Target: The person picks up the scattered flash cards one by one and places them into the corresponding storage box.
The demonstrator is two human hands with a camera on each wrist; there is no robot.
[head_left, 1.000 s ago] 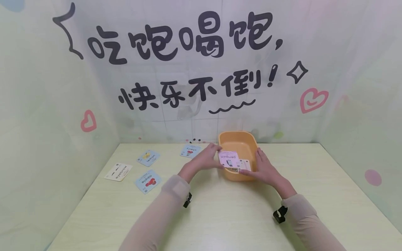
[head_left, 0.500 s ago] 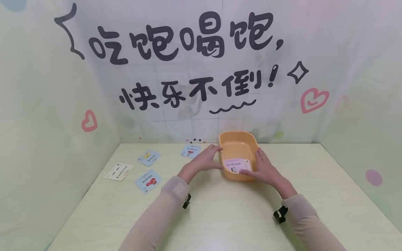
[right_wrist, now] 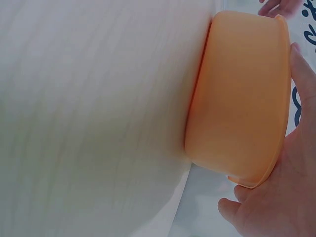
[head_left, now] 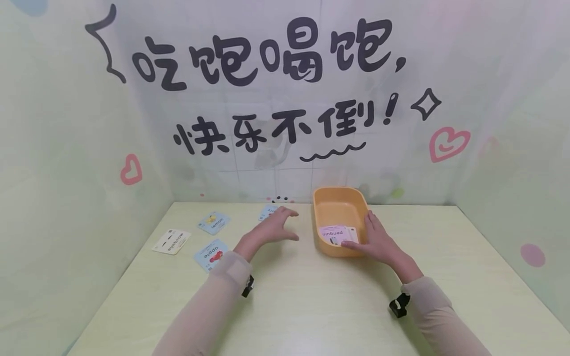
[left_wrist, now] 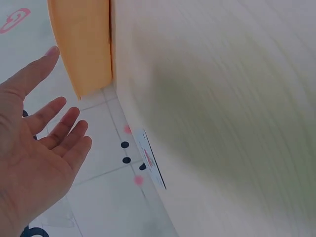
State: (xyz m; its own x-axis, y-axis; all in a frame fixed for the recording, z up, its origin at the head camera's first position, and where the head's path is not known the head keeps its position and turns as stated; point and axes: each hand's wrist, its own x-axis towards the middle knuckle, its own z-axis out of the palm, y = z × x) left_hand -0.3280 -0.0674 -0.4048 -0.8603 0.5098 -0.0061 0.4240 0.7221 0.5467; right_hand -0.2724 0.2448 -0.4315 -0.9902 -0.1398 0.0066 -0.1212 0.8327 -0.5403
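My left hand (head_left: 272, 228) hovers over the table left of the orange plastic bin (head_left: 340, 198), thumb and fingers spread apart with nothing between them. It partly covers a blue cherry card (head_left: 267, 211). In the left wrist view the palm and loose fingers (left_wrist: 69, 131) show beside the bin (left_wrist: 86, 44). At the bin's front right corner my right hand (head_left: 380, 243) grips the rim, thumb over the front edge and fingers along the right side. Inside the bin, near its front, a pink penguin card (head_left: 331, 233) overlaps a pale card (head_left: 353, 234).
To the left lie a blue lemon card (head_left: 214, 223), a white eyebrow card (head_left: 171, 242) and a blue apple card (head_left: 210, 254), the last partly behind the left sleeve. A printed wall sheet (head_left: 262, 180) rises behind the table (head_left: 311, 306).
The penguin card has dropped lower into the bin, over the pale card. My left hand has let go of the bin and moved left towards the cherry card. My right hand stays put.
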